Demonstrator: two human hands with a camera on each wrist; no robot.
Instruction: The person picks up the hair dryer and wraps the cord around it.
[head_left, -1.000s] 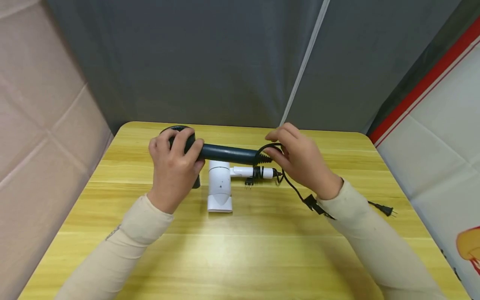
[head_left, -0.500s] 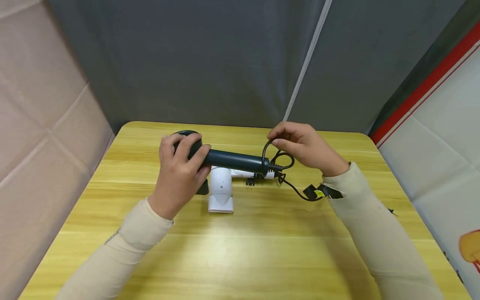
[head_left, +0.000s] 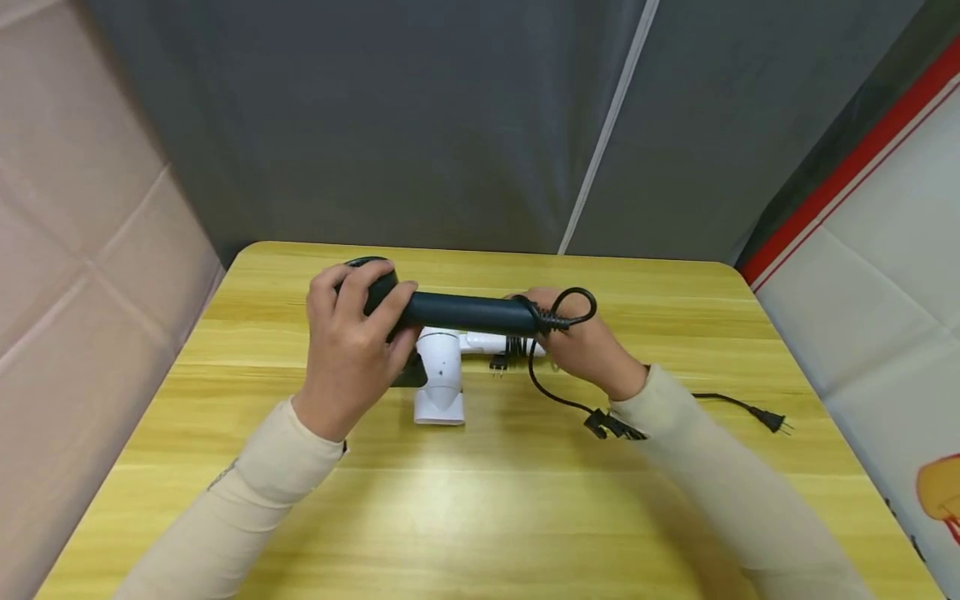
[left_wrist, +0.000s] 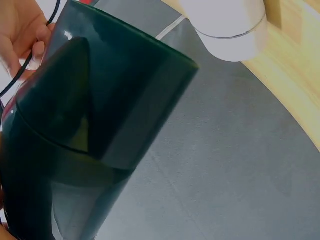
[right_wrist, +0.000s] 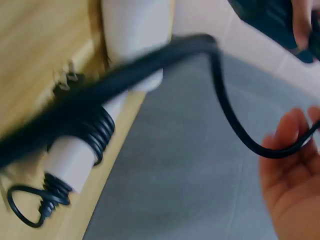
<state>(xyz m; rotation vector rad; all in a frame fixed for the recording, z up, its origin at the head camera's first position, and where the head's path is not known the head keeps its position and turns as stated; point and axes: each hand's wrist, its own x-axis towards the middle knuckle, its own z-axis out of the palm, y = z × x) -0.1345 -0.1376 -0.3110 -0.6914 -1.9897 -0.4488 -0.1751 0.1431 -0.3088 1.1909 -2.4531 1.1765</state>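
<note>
My left hand point(head_left: 351, 337) grips a dark teal hair dryer point(head_left: 472, 313) by its head, fingers over the top, and holds it above the table. Its handle points right. A black cord point(head_left: 558, 401) leaves the handle end in a small loop. Behind that end, partly hidden, my right hand point(head_left: 588, 354) pinches the cord, as the right wrist view shows at the fingers point(right_wrist: 287, 132). Below lies a white hair dryer point(head_left: 440, 375), its own black cord point(right_wrist: 95, 132) wound round its handle. The dark dryer's barrel point(left_wrist: 135, 65) fills much of the left wrist view.
The yellow wooden table point(head_left: 450, 517) runs up to a grey curtain point(head_left: 375, 125). A black plug point(head_left: 768, 419) lies at the right beyond my sleeve. Near my right wrist is a black cord clump point(head_left: 600, 423). The white dryer's plug point(head_left: 498, 362) sits beside its handle.
My right hand has moved the cord from above the handle end to behind and below it, leaving a loop sticking out there. The left hand still holds the dark dryer, slightly shifted.
</note>
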